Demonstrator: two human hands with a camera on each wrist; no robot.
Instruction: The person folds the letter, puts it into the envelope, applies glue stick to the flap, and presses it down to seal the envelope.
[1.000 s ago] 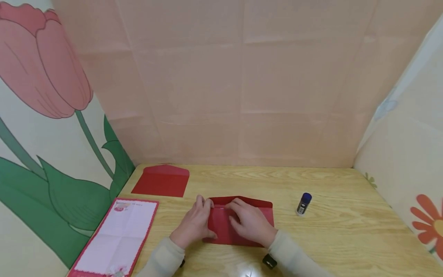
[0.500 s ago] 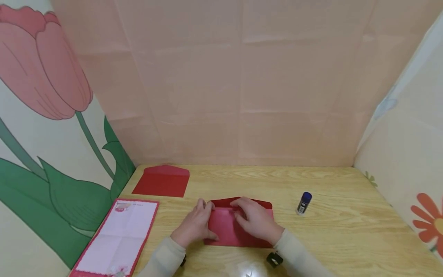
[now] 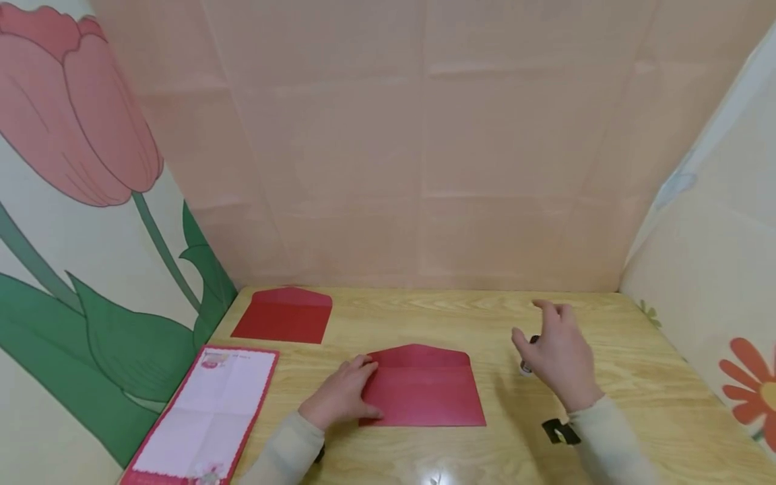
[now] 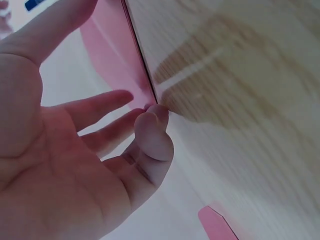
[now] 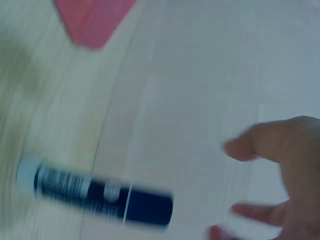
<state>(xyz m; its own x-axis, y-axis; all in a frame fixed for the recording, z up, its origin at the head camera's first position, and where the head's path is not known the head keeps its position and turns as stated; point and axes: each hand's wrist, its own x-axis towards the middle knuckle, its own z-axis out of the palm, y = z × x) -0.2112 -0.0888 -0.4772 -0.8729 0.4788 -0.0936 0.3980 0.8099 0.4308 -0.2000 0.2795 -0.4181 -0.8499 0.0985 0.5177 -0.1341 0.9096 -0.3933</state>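
A pinkish-red envelope (image 3: 424, 399) lies on the wooden table with its flap up and away from the person. My left hand (image 3: 342, 396) rests at the envelope's left edge, the thumb on its lower left corner and fingertips at its upper left. My right hand (image 3: 560, 357) is raised beside the glue stick (image 3: 526, 368), partly covering it in the head view. Its thumb and fingers are spread and hold nothing. In the right wrist view the capped glue stick (image 5: 100, 195) stands apart from the fingertips, with its dark blue cap on.
A second red envelope (image 3: 281, 323) lies at the back left, its flap also up. Nearer, at the left, is a creased white sheet (image 3: 203, 414) with a red border. Patterned walls and a plain backdrop (image 3: 388, 168) enclose the table (image 3: 655, 404).
My right hand has left the envelope and moved right to the glue stick. The envelope's flap, darker and lower before, now stretches out fully. The left hand stays put.
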